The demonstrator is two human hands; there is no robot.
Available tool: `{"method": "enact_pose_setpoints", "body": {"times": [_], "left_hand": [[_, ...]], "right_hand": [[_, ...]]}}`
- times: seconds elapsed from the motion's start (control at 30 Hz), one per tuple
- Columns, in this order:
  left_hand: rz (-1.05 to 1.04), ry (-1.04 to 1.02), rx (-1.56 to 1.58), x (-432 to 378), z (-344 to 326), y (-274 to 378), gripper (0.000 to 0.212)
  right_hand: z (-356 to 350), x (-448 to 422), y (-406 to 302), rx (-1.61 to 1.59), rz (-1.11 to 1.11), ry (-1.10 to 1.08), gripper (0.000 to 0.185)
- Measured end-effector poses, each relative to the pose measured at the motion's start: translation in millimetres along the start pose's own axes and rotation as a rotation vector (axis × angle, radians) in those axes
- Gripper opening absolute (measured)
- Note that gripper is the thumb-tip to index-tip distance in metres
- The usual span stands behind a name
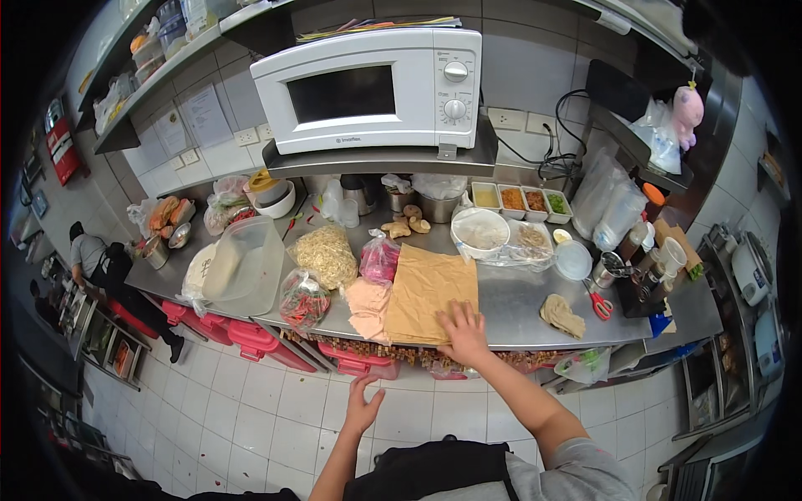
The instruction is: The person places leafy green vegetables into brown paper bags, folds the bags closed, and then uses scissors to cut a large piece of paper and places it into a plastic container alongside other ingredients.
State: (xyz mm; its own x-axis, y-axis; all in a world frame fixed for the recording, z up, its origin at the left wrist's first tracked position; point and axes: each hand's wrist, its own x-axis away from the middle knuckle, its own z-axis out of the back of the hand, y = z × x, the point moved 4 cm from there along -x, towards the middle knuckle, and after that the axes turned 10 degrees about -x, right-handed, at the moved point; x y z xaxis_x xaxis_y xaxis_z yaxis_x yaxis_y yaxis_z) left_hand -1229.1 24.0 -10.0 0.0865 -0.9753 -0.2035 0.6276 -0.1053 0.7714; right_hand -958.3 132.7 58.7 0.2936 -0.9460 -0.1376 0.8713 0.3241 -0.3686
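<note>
My right hand [465,332] rests with spread fingers on the lower right corner of a brown paper sheet or stack [432,288], which lies creased on the steel counter [507,313]. Short of the counter's front edge, my left hand [364,404] hangs over the floor, fingers apart and holding nothing. A pale pink crumpled sheet or cloth [368,307] lies against the paper's left side. Just behind it sits a plastic bag of magenta contents [379,258]. Further left are a bag of red and green chillies [304,300] and a bag of pale, dry-looking shreds [326,257].
A white microwave [369,87] sits on a low shelf above the counter. Red-handled scissors [600,305] and a beige cloth [562,316] lie at right, near sauce bottles [636,241]. A clear plastic tub [247,266] stands left. A co-worker [103,263] stands at far left.
</note>
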Motion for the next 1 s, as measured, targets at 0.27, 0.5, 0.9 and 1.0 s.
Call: {"method": "enact_pose_setpoints", "body": {"times": [0.27,0.5,0.9,1.0], "left_hand": [[-0.094,-0.101,0.257,-79.4,-21.3,10.2,0.032],[0.089,-0.243,0.458,-122.1,-42.2,71.6,0.043],[0.053,-0.115,0.430,-159.9,-51.9,51.3,0.015],[0.140,-0.057,0.586,-162.0,-33.0,57.3,0.016]], "right_hand": [[-13.2,14.3,50.4,-1.174,-0.225,0.330,0.037],[0.5,60.8,47.8,-2.330,-0.193,0.551,0.057],[-13.2,116.2,97.2,-2.059,-0.726,0.930,0.039],[2.1,125.5,121.5,-1.869,-0.763,1.022,0.042]]}}
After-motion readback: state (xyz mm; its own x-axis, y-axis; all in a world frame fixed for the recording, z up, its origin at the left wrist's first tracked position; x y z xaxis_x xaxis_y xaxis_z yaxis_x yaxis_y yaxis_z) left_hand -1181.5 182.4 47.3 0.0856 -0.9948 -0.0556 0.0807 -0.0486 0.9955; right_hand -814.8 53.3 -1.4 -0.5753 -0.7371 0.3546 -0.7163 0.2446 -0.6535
